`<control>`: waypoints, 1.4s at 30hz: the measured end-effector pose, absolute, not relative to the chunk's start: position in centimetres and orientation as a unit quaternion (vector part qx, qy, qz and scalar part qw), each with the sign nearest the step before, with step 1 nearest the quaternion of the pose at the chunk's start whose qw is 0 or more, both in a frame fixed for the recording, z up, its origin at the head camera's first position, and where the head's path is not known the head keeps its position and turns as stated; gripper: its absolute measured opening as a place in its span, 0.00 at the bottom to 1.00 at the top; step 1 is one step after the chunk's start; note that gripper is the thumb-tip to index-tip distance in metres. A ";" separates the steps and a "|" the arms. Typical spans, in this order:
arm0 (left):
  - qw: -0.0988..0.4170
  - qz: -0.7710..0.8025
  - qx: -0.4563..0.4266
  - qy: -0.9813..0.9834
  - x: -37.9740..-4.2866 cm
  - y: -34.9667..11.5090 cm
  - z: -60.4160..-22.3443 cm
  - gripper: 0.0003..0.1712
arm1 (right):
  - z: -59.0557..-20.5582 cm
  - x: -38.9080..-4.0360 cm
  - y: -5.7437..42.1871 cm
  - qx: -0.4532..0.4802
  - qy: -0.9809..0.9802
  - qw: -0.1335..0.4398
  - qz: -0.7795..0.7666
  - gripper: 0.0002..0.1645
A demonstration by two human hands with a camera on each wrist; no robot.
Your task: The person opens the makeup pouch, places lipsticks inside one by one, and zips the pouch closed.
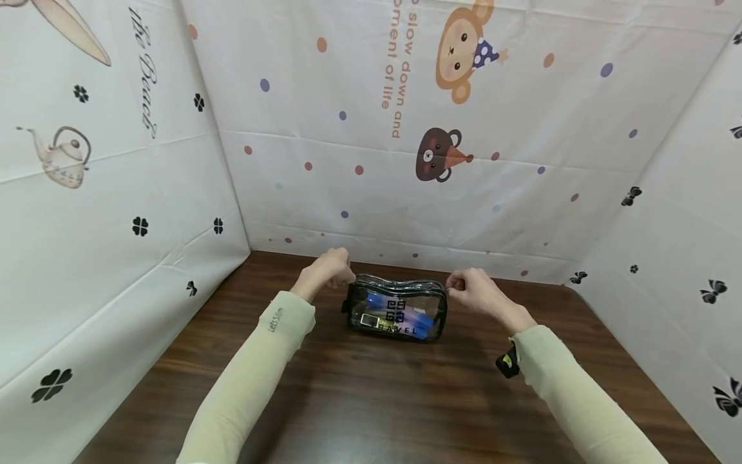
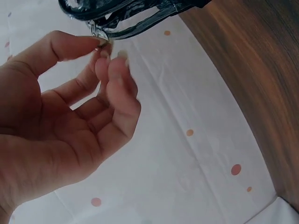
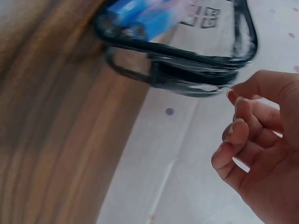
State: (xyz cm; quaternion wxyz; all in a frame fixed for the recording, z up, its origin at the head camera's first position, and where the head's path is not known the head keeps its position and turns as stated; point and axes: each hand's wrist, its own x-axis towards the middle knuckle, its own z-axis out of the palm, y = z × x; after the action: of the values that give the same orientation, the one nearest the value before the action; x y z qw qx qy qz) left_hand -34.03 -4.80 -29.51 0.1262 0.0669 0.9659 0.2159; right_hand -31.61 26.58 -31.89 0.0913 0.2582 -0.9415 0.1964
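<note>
A clear travel pouch (image 1: 429, 303) with black edging and the word TRAVEL stands upright near the back of the table, between both hands. Through its front show blue and pink items (image 3: 149, 21); their kind cannot be made out. At the pouch's left top corner, my left hand (image 1: 330, 267) pinches a small metal zipper pull (image 2: 99, 32) between thumb and forefinger. My right hand (image 1: 478, 293) pinches the top right corner, its thumb and forefinger meeting at the clear plastic edge in the right wrist view. The other fingers of both hands are loosely bent.
Beneath the pouch is a dark wooden table (image 1: 371, 399). White printed cloth walls (image 1: 324, 193) stand close behind it and along both sides. A black wrist strap (image 1: 507, 362) shows at the right cuff.
</note>
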 end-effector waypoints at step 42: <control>0.280 0.656 0.031 0.700 -36.7 -8.3 -34.7 0.06 | -31.0 -34.5 11.1 0.369 -0.921 0.064 0.104 0.06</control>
State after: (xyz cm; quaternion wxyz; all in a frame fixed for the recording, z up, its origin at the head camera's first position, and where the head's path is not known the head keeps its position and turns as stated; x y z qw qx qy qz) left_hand -36.70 -8.32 -34.70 0.2805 0.0312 0.7001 0.6560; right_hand -34.46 11.06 -31.04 0.0644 0.3694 -0.9212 0.1041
